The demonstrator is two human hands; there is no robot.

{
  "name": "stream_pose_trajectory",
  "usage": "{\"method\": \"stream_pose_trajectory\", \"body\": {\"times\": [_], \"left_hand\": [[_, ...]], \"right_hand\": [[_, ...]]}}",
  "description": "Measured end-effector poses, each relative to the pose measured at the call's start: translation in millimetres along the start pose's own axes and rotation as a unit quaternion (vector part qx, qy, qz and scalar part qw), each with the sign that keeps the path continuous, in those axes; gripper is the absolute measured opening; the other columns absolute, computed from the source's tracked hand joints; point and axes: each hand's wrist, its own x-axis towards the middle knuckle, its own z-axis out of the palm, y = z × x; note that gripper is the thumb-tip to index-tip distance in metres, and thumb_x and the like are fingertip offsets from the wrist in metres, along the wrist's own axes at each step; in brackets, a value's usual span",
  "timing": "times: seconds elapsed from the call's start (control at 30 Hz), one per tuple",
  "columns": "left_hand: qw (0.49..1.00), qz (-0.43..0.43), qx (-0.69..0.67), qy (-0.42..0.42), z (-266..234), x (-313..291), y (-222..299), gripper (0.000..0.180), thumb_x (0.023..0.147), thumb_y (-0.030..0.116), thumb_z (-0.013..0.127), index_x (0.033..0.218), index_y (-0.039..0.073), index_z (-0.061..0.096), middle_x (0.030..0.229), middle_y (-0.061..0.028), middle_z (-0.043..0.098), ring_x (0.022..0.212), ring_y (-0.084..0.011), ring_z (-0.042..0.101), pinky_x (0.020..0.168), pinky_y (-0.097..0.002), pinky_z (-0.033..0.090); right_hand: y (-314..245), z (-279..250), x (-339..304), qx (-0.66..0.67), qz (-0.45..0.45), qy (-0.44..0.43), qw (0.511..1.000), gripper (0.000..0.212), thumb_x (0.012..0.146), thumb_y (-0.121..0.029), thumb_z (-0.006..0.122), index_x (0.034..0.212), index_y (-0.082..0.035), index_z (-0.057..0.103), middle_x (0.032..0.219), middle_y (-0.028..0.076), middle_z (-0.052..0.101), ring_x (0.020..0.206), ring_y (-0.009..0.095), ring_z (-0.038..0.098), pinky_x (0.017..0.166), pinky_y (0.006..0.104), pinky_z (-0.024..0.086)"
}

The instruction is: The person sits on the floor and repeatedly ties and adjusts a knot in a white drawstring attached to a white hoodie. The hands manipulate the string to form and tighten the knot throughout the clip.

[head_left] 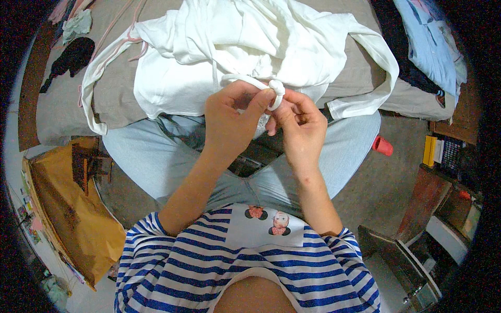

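Note:
A white long-sleeved garment (172, 88) lies spread and rumpled in front of me, its two sleeves reaching out to either side. Over its near edge, my left hand (232, 115) is closed, with thumb and fingers pinching a thick white cord (242, 79). The cord has a bulky knot (276, 87) and a loop just under it, between my hands. My right hand (303, 125) pinches the same cord by that loop, thumb against fingers. Folds hide where the cord meets the garment, and some of my fingertips are out of sight.
A beige-covered bed (117, 107) bears the garment. A black cloth item (70, 60) and pink cords (107, 31) lie at left, a light-blue shirt (428, 39) at right. A red cup (382, 146) is on the floor beyond my right knee; brown paper (78, 208) stands at lower left.

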Motion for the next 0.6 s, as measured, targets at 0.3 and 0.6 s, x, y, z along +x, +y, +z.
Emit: {"method": "stream_pose_trajectory", "body": {"times": [0.3,0.6], "left_hand": [[1.0,0.004,0.015,0.01,1,1,-8,0.013,0.078,0.013,0.063,0.073,0.0,0.06,0.064,-0.0008,0.058,0.057,-0.0059,0.052,0.052,-0.0199,0.041],[1.0,0.005,0.014,0.021,-3,1,-7,0.013,0.078,0.011,0.062,0.084,-0.001,0.061,0.069,-0.0029,0.061,0.06,-0.0073,0.054,0.055,-0.0197,0.044]], "right_hand": [[1,-6,9,-0.138,-0.072,0.029,0.987,0.004,0.076,-0.004,0.058,0.076,-0.001,0.058,0.063,-0.003,0.054,0.057,0.002,0.042,0.049,0.0166,0.035],[-20,-45,-2,-0.207,-0.083,0.084,0.971,0.001,0.075,-0.002,0.057,0.074,-0.002,0.057,0.062,-0.005,0.048,0.056,0.003,0.041,0.051,0.0164,0.035]]}}
